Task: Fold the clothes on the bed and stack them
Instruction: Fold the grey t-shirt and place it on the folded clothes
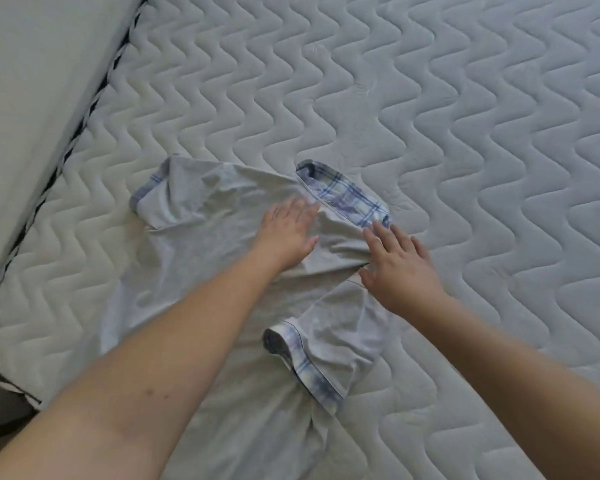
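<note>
A pale grey T-shirt [201, 244] with blue plaid collar and sleeve cuffs lies spread and creased on the quilted mattress [465, 133]. My left hand [286, 233] presses flat on the shirt's upper middle, fingers straight. My right hand [399, 268] rests flat on the shirt's right edge, just below the plaid collar [347, 195]. One plaid-cuffed sleeve [309, 362] is folded in toward me, between my forearms. The other cuff [146, 192] shows at the far left corner of the shirt.
The mattress edge with black-and-white piping [66, 154] runs diagonally at the left, with a pale flat surface [32, 81] beyond it. A mattress corner [0, 348] sits at the lower left. Bare quilted mattress stretches to the right and far side.
</note>
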Action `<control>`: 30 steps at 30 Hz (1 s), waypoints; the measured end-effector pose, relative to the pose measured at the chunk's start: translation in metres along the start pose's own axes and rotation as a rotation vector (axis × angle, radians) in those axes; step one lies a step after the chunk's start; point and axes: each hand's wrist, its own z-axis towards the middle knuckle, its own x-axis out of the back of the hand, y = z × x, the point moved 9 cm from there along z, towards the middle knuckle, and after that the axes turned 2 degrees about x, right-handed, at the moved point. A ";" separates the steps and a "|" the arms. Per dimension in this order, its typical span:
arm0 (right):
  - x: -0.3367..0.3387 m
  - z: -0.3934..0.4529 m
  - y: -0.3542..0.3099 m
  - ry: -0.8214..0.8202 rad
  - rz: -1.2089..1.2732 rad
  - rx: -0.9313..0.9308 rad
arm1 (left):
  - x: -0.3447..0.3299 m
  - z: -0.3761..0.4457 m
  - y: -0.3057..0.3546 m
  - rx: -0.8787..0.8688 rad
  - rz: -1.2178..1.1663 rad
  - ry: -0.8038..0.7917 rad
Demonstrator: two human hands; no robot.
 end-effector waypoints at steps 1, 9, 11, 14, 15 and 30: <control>-0.006 0.008 0.006 -0.007 0.011 -0.014 | 0.000 0.014 -0.007 0.007 0.006 0.013; -0.040 0.044 0.034 0.044 0.176 -0.236 | 0.007 0.103 -0.061 0.210 -0.026 0.113; -0.043 0.046 0.042 0.063 0.319 -0.307 | 0.007 0.107 -0.065 0.232 -0.034 0.127; -0.057 0.043 0.046 0.017 0.619 -0.367 | 0.013 0.094 -0.061 0.207 -0.031 0.169; -0.057 0.039 0.045 0.022 0.654 -0.354 | 0.015 0.086 -0.059 0.192 -0.066 0.198; 0.119 -0.166 0.075 0.338 0.729 -0.246 | 0.206 -0.158 0.009 0.019 -0.742 0.475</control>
